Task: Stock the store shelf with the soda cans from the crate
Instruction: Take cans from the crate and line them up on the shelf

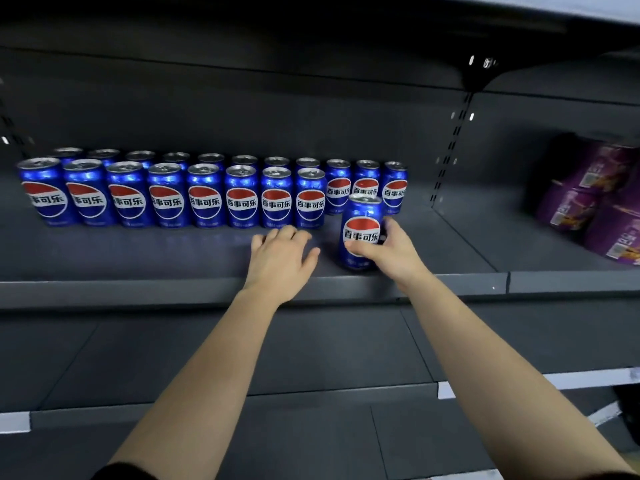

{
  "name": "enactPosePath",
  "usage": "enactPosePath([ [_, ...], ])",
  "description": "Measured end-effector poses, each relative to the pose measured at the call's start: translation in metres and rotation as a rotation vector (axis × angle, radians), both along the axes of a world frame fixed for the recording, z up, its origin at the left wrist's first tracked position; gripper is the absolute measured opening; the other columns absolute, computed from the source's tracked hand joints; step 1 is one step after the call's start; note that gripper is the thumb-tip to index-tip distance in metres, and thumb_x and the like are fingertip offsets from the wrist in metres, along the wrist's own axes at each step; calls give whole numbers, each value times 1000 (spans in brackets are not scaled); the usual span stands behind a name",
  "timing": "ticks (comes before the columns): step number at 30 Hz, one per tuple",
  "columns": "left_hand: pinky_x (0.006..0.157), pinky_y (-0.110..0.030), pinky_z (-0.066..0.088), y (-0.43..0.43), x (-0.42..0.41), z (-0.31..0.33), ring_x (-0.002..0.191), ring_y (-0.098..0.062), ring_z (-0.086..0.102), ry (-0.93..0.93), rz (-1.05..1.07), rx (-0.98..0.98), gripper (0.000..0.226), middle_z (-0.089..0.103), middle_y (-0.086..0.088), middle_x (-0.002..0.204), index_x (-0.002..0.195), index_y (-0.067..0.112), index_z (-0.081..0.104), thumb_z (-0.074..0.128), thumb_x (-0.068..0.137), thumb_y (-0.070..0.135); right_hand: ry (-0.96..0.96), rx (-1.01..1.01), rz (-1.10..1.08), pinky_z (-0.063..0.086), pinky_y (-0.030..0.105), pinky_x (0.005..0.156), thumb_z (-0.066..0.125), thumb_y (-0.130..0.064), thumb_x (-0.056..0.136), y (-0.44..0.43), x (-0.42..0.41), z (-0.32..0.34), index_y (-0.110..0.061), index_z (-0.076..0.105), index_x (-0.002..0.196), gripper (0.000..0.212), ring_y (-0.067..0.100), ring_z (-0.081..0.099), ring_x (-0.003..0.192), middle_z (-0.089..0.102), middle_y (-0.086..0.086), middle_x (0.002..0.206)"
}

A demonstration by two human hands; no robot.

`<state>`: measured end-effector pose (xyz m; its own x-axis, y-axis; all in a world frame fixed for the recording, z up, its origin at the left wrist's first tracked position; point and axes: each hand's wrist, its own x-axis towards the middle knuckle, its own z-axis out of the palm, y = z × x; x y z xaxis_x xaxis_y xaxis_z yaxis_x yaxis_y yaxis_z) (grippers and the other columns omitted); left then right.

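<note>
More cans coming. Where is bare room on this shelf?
Bare shelf lies right of the front row's last can, where the right hand holds a new can, up to the upright post. The left is packed two rows deep.

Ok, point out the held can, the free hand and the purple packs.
held can [362, 216]: head view, above the logo.
left hand [278, 261]: head view, its back.
purple packs [568, 209]: head view, one pack's front.
</note>
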<state>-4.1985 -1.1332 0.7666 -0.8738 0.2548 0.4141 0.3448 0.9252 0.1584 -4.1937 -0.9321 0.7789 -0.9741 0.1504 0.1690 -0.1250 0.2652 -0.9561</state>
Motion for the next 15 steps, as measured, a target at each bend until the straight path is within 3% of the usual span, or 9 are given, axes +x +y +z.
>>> enactPosePath([
  [5, 101, -39, 25, 12, -11, -1, 120, -20, 44, -3, 32, -2, 42, 53, 2, 128, 131, 25, 51, 35, 98, 47, -4, 18, 32, 54, 35, 93, 86, -18, 69, 12, -12, -9, -18, 54, 123, 63, 11, 67, 101, 71, -4, 110],
  [11, 103, -39, 25, 18, -23, -6, 120, -19, 44, -43, 53, 22, 40, 54, 2, 126, 131, 25, 51, 37, 99, 43, -5, 206, 28, 51, 25, 85, 89, -10, 61, 15, -19, -6, -25, 54, 110, 62, 4, 64, 94, 67, -12, 102],
  [15, 104, -39, 23, 18, -25, -9, 120, -19, 45, -44, 53, 13, 40, 54, 2, 126, 132, 25, 50, 39, 97, 42, -4, 275, -33, 47, 26, 88, 92, -20, 59, 11, -30, -2, -17, 46, 123, 79, 10, 59, 100, 59, -9, 112],
])
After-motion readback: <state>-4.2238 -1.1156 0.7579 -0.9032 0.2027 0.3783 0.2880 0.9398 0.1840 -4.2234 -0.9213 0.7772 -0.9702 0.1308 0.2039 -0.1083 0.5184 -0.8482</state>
